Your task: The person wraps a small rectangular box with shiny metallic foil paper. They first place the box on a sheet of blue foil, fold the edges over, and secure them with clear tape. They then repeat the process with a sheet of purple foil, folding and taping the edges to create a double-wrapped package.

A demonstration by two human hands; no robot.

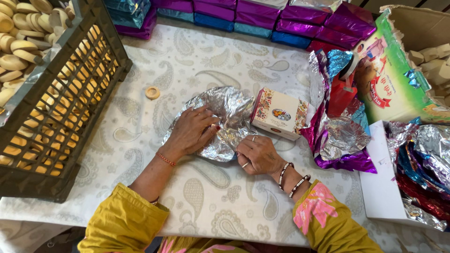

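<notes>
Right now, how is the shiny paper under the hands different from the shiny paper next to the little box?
The silver foil lies on the table, with the left hand pressing it and the right hand at its edge; the purple foil lies untouched. The silver foil is silver all over; the purple foil has purple edges. Both are crinkled and shiny, either side of the patterned box.

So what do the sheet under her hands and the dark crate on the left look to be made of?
The sheet looks like thin metallic foil: silver, shiny, heavily crinkled. Both the left hand and the right hand press on it. The crate appears to be rigid moulded plastic: dark, matte, lattice walls.
</notes>
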